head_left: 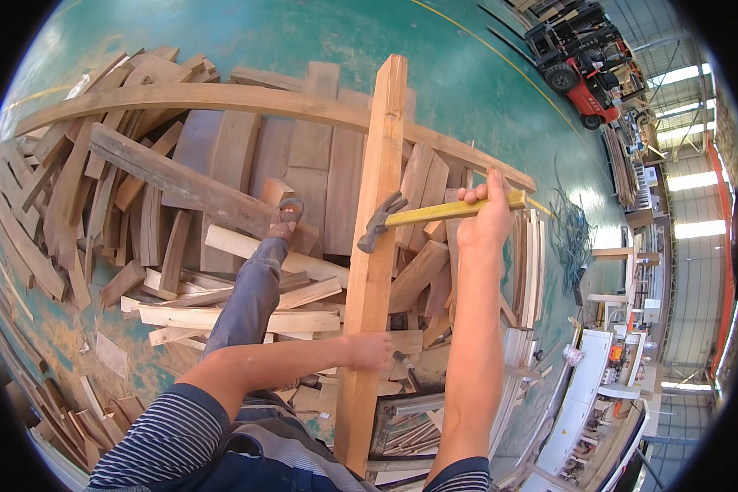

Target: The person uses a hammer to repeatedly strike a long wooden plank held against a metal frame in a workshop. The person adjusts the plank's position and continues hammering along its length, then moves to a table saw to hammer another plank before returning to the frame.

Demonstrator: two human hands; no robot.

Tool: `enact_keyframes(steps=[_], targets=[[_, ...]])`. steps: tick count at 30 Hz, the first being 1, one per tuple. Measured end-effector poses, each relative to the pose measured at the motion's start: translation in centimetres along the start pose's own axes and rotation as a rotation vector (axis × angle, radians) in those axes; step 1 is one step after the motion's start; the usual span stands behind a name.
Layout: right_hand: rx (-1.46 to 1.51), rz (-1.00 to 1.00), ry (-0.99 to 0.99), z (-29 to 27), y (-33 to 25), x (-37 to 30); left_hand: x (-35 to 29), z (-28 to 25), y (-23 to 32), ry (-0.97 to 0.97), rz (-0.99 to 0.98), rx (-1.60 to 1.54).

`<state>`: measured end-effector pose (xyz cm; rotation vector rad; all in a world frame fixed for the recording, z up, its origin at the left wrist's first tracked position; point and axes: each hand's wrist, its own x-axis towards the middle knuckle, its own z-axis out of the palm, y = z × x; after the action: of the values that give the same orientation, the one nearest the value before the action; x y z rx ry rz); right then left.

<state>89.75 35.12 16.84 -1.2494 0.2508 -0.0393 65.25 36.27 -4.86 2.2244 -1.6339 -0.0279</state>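
Observation:
A long wooden beam [377, 148] runs from close to my body out over the wood pile. My left hand [367, 351] lies across the near part of this beam, its fingers curled toward the right edge. In my right hand [485, 215] is a claw hammer [422, 215], gripped by its yellow handle. The dark hammer head overlaps the middle of the beam in view; whether it touches the wood I cannot tell. My left foot [285, 220] stands among the boards.
Loose planks and offcuts [148, 221] are heaped around my leg. A curved timber [221, 97] crosses the pile's far side. Tangled dark cable or strapping [572, 238] lies on the green floor at right. A red forklift [586, 90] stands far right, white cabinets [578, 394] nearer.

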Motion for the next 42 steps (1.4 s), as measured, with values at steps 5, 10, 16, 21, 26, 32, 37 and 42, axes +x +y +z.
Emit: enact_keyframes(steps=[5,10,16,21,26,32,37,42], targets=[[-0.421,-0.197,-0.060,0.6,-2.1,-2.4,-0.2,0.3,0.1,-0.054,0.014,0.056],[-0.747,-0.391,-0.115,-2.2,-4.4,-5.6,0.1,1.8,0.3,-0.055,-0.024,0.088],[-0.851,-0.501,-0.072,-7.7,-4.7,-8.2,-0.4,1.8,0.6,0.029,-0.041,0.120],[-1.008,-0.316,-0.264,-11.8,-6.8,-10.2,-0.9,0.8,0.8,0.043,-0.031,0.123],[-1.499,-0.578,-0.646,-13.3,-9.7,-11.4,-0.8,0.2,0.7,-0.099,-0.045,0.139],[-2.247,-0.479,-0.500,-15.3,-4.3,-14.5,-1.6,-0.5,0.5,0.094,0.006,0.138],[-1.892,-0.290,-0.453,-19.9,-1.4,-15.4,-1.6,-0.5,0.3,0.082,0.015,0.085],[-1.312,-0.029,-0.393,-18.4,0.0,-13.2,-1.6,0.4,0.3,0.118,-0.025,0.077]])
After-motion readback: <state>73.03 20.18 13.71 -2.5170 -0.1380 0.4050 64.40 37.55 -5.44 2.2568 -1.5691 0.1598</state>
